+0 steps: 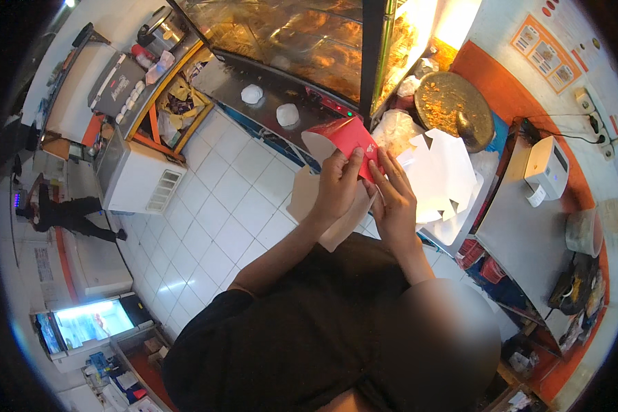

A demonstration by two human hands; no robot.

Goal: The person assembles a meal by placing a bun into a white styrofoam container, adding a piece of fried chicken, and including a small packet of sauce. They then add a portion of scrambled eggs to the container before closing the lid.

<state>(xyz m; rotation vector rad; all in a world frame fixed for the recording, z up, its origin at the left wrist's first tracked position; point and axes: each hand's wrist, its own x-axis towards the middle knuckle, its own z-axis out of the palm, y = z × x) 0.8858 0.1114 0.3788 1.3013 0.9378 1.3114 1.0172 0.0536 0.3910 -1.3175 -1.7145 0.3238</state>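
Observation:
A flat red and white cardboard food box (347,141) is held up in front of my chest, partly folded, its white flaps spread out below and to the left. My left hand (336,185) grips its lower left part with the thumb on the red panel. My right hand (391,196) presses its fingers against the right side of the same box. Both forearms come up from my black shirt.
A stack of flat white box blanks (443,175) lies on the steel counter (522,233) to the right. A heated glass display case (302,41) with fried food stands ahead. A round metal tray (453,103), a white receipt printer (546,165) and a white-tiled floor (213,206) surround me. Another person (65,213) stands far left.

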